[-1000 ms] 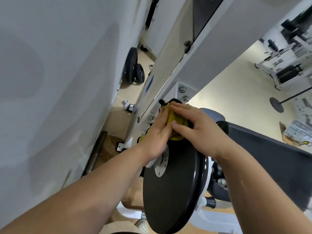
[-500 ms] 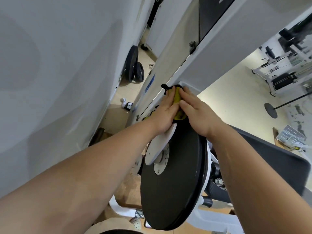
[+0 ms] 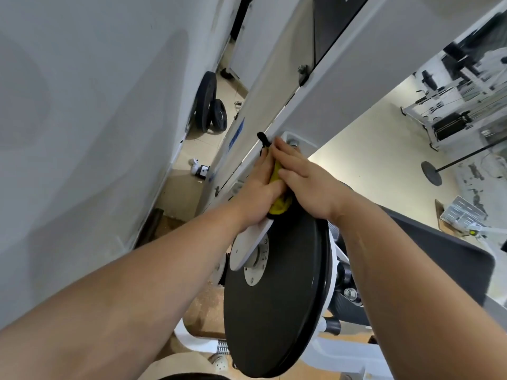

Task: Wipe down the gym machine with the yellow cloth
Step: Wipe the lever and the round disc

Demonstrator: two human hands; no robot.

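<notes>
**Hands and cloth.** The left hand [image 3: 258, 187] and right hand [image 3: 311, 185] lie with fingers straight, pressed toward each other. The yellow cloth [image 3: 277, 207] is sandwiched between them, with only a strip and its dark-edged tip showing.

**Location.** The cloth sits at the top edge of the black disc [image 3: 274, 303], just under the bolted bracket [image 3: 292, 138] of the white frame [image 3: 343, 94].

**Progress.** The wipe appears to be mid-course at this junction. Nothing on the disc face shows whether it has been wiped. The frame, the white hub plate [image 3: 244, 250] and the dark pad [image 3: 450, 264] probably remain to be done.

**Clearances.**
- Above: the frame closes off the hands' path.
- Left: only a narrow channel separates the frame from the wall [image 3: 82, 133], with weight plates [image 3: 210, 105] at its far end.
- Right: open floor [image 3: 378, 165] lies beyond the disc's rim.
- Freest stroke: down the disc face.
</notes>
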